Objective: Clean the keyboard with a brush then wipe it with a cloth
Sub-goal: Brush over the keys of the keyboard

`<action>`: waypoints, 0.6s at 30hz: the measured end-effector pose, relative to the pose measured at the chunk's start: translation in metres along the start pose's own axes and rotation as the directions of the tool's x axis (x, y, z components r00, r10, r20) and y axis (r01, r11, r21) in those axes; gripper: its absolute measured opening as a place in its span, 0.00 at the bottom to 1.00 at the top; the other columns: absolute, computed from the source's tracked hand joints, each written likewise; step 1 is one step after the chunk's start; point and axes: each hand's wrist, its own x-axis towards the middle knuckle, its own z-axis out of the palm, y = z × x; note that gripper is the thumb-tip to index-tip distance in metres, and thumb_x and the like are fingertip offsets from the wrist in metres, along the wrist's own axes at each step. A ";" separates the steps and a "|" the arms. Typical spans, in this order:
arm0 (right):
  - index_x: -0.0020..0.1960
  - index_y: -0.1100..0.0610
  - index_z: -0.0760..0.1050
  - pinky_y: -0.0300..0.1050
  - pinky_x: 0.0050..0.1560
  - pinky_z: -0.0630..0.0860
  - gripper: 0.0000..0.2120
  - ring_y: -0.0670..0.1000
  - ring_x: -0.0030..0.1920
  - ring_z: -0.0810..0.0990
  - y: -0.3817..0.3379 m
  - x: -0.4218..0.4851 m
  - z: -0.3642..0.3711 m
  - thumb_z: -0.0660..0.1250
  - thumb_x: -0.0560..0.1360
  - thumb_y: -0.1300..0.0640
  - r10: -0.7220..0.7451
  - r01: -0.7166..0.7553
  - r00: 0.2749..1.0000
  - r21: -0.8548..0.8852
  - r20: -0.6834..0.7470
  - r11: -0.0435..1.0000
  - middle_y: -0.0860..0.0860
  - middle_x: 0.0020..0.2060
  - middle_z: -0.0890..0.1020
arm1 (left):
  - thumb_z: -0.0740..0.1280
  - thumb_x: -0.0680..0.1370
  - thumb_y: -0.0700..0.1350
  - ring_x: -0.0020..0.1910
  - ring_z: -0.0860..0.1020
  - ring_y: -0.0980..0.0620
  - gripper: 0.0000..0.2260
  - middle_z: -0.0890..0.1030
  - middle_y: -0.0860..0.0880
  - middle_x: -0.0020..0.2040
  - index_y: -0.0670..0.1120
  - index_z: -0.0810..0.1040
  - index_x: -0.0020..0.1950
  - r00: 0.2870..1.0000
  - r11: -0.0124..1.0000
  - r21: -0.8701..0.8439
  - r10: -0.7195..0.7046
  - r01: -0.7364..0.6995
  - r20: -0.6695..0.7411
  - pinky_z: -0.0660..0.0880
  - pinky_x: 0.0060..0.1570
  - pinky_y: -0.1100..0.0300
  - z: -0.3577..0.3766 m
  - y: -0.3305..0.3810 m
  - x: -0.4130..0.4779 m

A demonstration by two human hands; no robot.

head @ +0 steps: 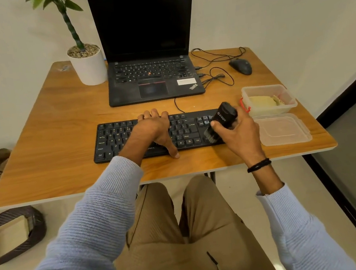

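Brush on the right end of the keyboard, left hand pinning the middle
Keyboard [112, 141] lies long axis left-right, square to the person. Left hand [154, 129] is spread flat over its centre, fingertips at the far edge, thumb at the near edge, gripping nothing. Right hand [239, 134] is wrapped round the brush [225, 114], bristles down on the right-end keys. Likely sweep is leftward along the rows, and the left hand sits in that path
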 end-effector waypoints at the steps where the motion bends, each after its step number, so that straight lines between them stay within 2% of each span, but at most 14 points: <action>1: 0.64 0.55 0.73 0.23 0.39 0.70 0.23 0.42 0.48 0.78 0.001 0.000 0.001 0.74 0.73 0.51 -0.001 0.002 0.998 -0.009 0.059 1.000 0.44 0.49 0.78 | 0.81 0.58 0.66 0.78 0.56 0.36 0.62 0.57 0.39 0.79 0.47 0.51 0.82 1.000 1.000 0.002 0.002 -0.002 0.001 0.55 0.77 0.38 0.000 0.000 0.000; 3: 0.63 0.54 0.73 0.23 0.40 0.71 0.22 0.43 0.49 0.80 0.002 0.002 0.001 0.74 0.73 0.49 0.001 0.000 0.999 -0.028 0.047 1.000 0.43 0.48 0.79 | 0.81 0.59 0.66 0.78 0.56 0.36 0.62 0.57 0.39 0.79 0.47 0.52 0.81 1.000 1.000 0.005 0.008 -0.008 0.000 0.56 0.77 0.38 0.000 0.001 0.000; 5: 0.64 0.54 0.73 0.34 0.50 0.77 0.24 0.48 0.53 0.82 0.006 0.006 0.001 0.73 0.72 0.47 0.025 -0.030 0.995 -0.060 -0.093 0.998 0.46 0.51 0.82 | 0.81 0.58 0.67 0.78 0.56 0.36 0.62 0.58 0.39 0.79 0.47 0.52 0.81 1.000 1.000 0.004 0.007 -0.007 -0.004 0.56 0.76 0.38 0.000 0.000 -0.001; 7: 0.67 0.55 0.71 0.46 0.58 0.78 0.27 0.49 0.56 0.81 0.006 0.006 -0.002 0.73 0.73 0.46 0.031 -0.047 0.983 -0.084 -0.182 0.995 0.48 0.54 0.83 | 0.81 0.58 0.67 0.78 0.56 0.36 0.62 0.58 0.40 0.79 0.48 0.52 0.81 1.000 1.000 0.000 0.004 -0.004 -0.006 0.55 0.76 0.38 0.000 0.000 -0.001; 8: 0.66 0.55 0.72 0.45 0.57 0.78 0.26 0.48 0.54 0.81 0.006 0.006 -0.002 0.73 0.73 0.47 0.034 -0.043 0.986 -0.054 -0.163 0.998 0.48 0.53 0.83 | 0.81 0.58 0.67 0.78 0.56 0.36 0.62 0.58 0.40 0.79 0.48 0.52 0.81 1.000 1.000 -0.002 0.003 -0.003 -0.005 0.55 0.76 0.38 0.000 -0.001 0.000; 10: 0.63 0.54 0.73 0.41 0.50 0.80 0.23 0.45 0.50 0.81 0.006 0.005 0.000 0.75 0.72 0.49 0.067 -0.066 0.998 0.069 -0.013 0.995 0.47 0.50 0.82 | 0.82 0.58 0.67 0.78 0.56 0.36 0.62 0.57 0.39 0.79 0.48 0.51 0.81 1.000 1.000 -0.002 0.003 -0.003 0.000 0.55 0.77 0.38 0.000 0.000 0.000; 12: 0.64 0.55 0.73 0.36 0.48 0.79 0.24 0.45 0.50 0.81 0.006 0.004 0.002 0.75 0.72 0.49 0.071 -0.075 0.996 0.071 0.053 0.995 0.48 0.51 0.83 | 0.82 0.58 0.66 0.78 0.56 0.36 0.62 0.57 0.39 0.79 0.47 0.51 0.82 1.000 1.000 0.002 0.007 -0.007 0.000 0.55 0.77 0.38 0.000 0.000 0.001; 14: 0.66 0.54 0.72 0.30 0.51 0.74 0.25 0.45 0.51 0.80 0.006 0.004 0.002 0.73 0.73 0.48 0.041 -0.044 0.996 -0.029 -0.085 0.999 0.47 0.52 0.82 | 0.81 0.58 0.66 0.78 0.56 0.35 0.62 0.57 0.39 0.79 0.47 0.51 0.81 1.000 1.000 0.003 0.009 -0.009 -0.003 0.55 0.77 0.38 0.000 0.000 0.001; 16: 0.65 0.54 0.72 0.34 0.53 0.74 0.24 0.45 0.51 0.81 0.002 0.004 -0.001 0.72 0.73 0.47 -0.012 -0.007 0.979 -0.091 -0.204 0.996 0.47 0.53 0.83 | 0.81 0.58 0.67 0.78 0.56 0.35 0.62 0.57 0.39 0.80 0.47 0.51 0.82 1.000 1.000 -0.002 0.005 -0.005 -0.002 0.55 0.77 0.38 0.001 -0.001 0.001; 18: 0.63 0.54 0.73 0.28 0.49 0.74 0.22 0.33 0.45 0.79 0.001 0.007 -0.003 0.73 0.73 0.49 0.002 -0.003 0.994 -0.011 -0.107 1.000 0.46 0.50 0.82 | 0.81 0.58 0.67 0.78 0.56 0.35 0.63 0.57 0.39 0.80 0.47 0.51 0.82 1.000 1.000 -0.001 0.006 -0.006 0.001 0.55 0.77 0.38 0.001 -0.001 0.001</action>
